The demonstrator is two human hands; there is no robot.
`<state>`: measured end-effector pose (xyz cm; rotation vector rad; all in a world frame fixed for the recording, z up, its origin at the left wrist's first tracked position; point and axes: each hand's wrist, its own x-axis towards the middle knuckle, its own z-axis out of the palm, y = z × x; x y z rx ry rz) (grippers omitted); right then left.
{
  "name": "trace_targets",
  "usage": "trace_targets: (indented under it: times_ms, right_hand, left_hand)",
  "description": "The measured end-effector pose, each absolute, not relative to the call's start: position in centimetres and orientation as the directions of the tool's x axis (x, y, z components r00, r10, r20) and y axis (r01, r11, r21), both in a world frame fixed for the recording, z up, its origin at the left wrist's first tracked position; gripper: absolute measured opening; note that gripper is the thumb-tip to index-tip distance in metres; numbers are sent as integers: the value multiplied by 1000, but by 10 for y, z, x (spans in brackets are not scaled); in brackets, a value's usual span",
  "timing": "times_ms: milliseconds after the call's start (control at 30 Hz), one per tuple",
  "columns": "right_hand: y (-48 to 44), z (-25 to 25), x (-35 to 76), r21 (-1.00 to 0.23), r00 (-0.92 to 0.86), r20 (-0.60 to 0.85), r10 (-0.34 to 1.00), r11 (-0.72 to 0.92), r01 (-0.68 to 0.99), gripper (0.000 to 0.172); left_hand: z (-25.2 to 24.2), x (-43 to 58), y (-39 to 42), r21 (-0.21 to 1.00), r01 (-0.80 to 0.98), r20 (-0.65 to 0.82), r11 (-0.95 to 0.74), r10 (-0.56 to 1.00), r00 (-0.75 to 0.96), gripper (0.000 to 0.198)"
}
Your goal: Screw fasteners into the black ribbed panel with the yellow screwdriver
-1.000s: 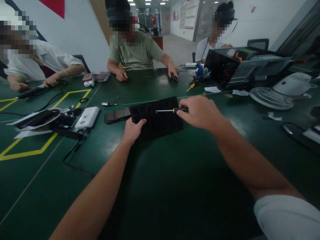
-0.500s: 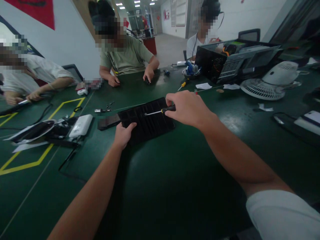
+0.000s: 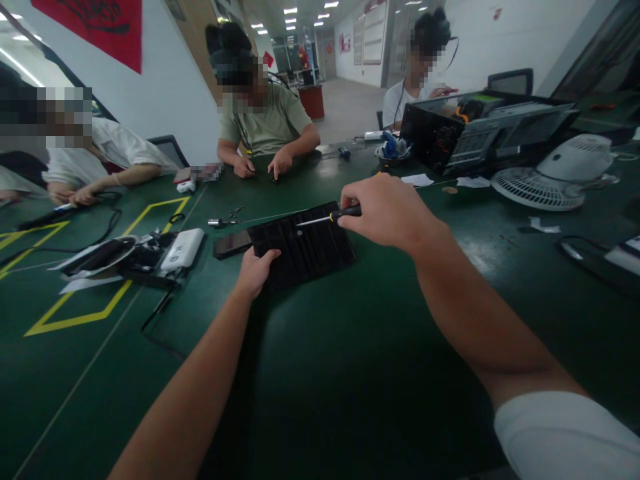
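Note:
My left hand (image 3: 256,272) is closed on the lower left corner of a black rectangular panel (image 3: 320,257), with the thumb lying on top. The panel has raised ribs and recesses, and a small silver round spot (image 3: 299,233) near its upper middle. My right hand (image 3: 393,212) grips a screwdriver (image 3: 347,213) by its black and yellow handle. Its thin metal shaft points left over the panel, and the tip is just above the silver spot; whether they touch I cannot tell. A dark phone-like slab (image 3: 232,244) lies left of the panel.
Small metal parts (image 3: 215,223) lie beyond the slab. A white box with dark parts (image 3: 183,250) sits to the left. At the right are an open computer case (image 3: 480,133), a white fan (image 3: 555,173) and a blue-filled bowl (image 3: 393,157). Several people sit around the green table (image 3: 380,373).
The view has shifted, so the scene sits farther right. The screwdriver tip has moved slightly up from the silver spot. Both hands keep their hold. The person opposite has drawn the hands closer together.

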<state>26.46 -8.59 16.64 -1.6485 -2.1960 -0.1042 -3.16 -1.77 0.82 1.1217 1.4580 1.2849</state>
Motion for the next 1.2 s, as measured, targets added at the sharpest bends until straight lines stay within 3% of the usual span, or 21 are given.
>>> trace_targets:
  times_ms: [233, 1200]
  right_hand:
    - [-89, 164, 251, -149, -297, 325, 898, 358, 922, 23]
    - [-85, 145, 242, -79, -287, 343, 895, 332, 940, 21]
  left_hand:
    - [6, -32, -20, 996, 61, -40, 59, 960, -278, 41]
    - [6, -30, -22, 998, 51, -19, 34, 963, -269, 34]
